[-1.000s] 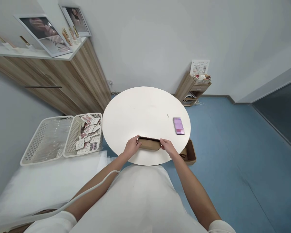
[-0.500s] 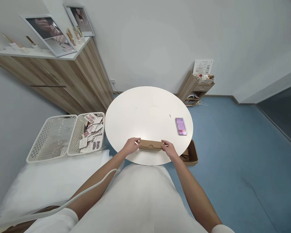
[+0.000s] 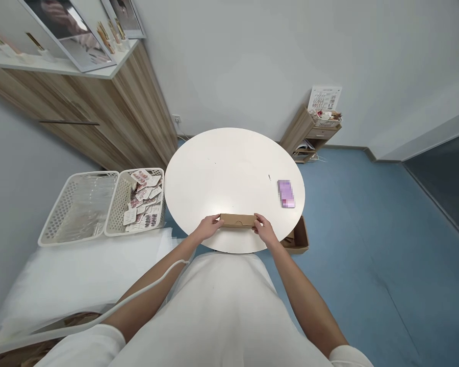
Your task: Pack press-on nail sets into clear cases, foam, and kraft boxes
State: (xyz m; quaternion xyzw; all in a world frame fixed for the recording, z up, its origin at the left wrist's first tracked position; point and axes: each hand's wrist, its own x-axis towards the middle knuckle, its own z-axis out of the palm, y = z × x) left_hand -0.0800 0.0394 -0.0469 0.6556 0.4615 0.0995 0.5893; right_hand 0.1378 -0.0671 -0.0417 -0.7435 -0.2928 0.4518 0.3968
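A long, narrow brown cardboard box (image 3: 237, 220) is at the near side of the white oval table (image 3: 229, 163), its lid closed down with a small notch at the front. My left hand (image 3: 209, 227) grips the box's left end, thumb towards me and fingers behind. At the right end, my right hand (image 3: 263, 229) holds it the same way. Whether the box rests on the tabletop or is slightly raised, I cannot tell. Further right on the table lies a purple, blurred-out object (image 3: 286, 193), with a small dark item (image 3: 270, 177) beside it.
To the left, a white basket (image 3: 109, 224) holds printed cards, next to another basket (image 3: 42, 239) with clear plastic sleeves. A cardboard carton (image 3: 305, 239) stands under the table's right edge. A wooden cabinet (image 3: 137, 112) and a small shelf unit (image 3: 296, 130) stand by the wall.
The view has tilted slightly, so the table and box appear a little higher. Both hands keep hold of the box's ends, and its front face is turned somewhat differently.
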